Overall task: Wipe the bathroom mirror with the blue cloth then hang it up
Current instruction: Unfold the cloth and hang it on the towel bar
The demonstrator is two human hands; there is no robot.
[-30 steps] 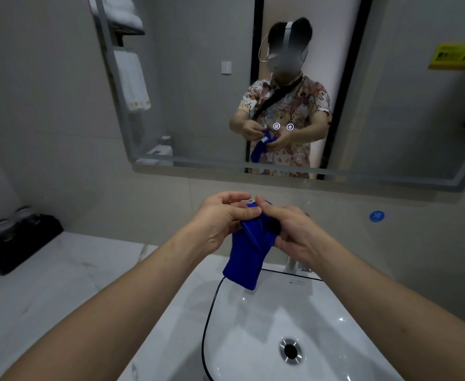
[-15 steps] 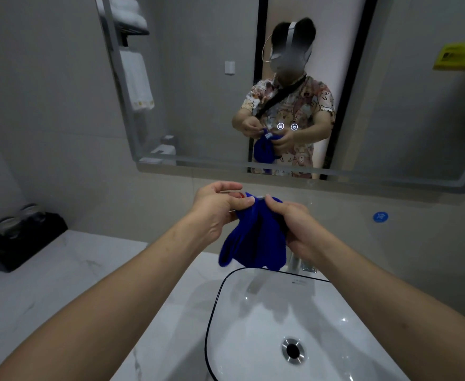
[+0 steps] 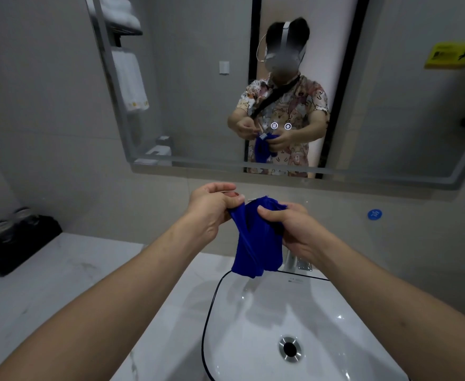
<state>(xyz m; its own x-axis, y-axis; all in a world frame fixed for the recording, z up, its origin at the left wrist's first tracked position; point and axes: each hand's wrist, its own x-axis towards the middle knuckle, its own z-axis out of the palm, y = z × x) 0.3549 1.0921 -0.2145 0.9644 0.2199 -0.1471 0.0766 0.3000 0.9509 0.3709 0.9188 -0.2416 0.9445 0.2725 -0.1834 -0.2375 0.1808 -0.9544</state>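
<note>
The blue cloth point(image 3: 254, 240) hangs bunched between both my hands, above the back rim of the white sink point(image 3: 253, 325). My left hand point(image 3: 212, 210) pinches its upper left corner. My right hand point(image 3: 289, 226) grips the folds on the right side. The big wall mirror point(image 3: 193, 92) fills the wall ahead, above my hands, and reflects a person holding the same cloth. Two small lit touch icons point(image 3: 281, 126) sit on its glass near the lower middle.
A chrome tap point(image 3: 297, 261) stands behind the cloth at the sink's back edge. A black tray with glasses point(image 3: 11, 237) sits at the left on the marble counter point(image 3: 60, 284). White towels on a rack show in the mirror's reflection point(image 3: 129, 81). A blue round sticker point(image 3: 374, 214) is on the wall.
My hands have drawn slightly apart, and the cloth has been pulled from a tight bundle into longer hanging folds. My left fingers have shifted to its corner.
</note>
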